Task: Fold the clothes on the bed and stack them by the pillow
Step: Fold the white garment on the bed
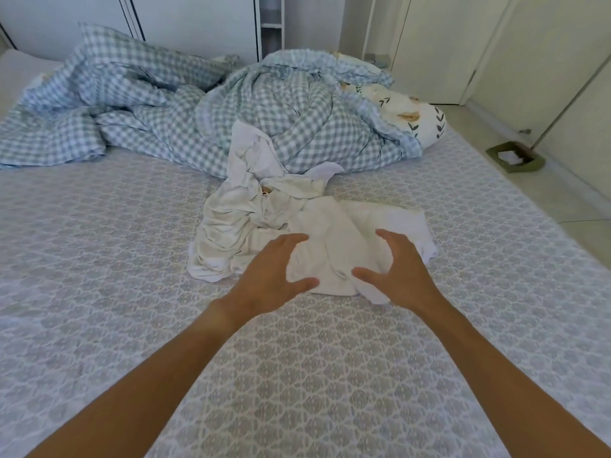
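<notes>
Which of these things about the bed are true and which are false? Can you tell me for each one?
1. Both hands reach the white clothes. True: the left hand and the right hand lie on the white clothes with spread fingers.
2. The clothes are already folded in a neat stack. False: they lie crumpled in a loose heap.
3. The checked blanket is spread flat. False: it is bunched up at the far end of the bed.
4. A pillow with leaf prints lies at the far right of the bed, partly under the blanket. True.
5. A dustpan sits on the floor to the right of the bed. True.
</notes>
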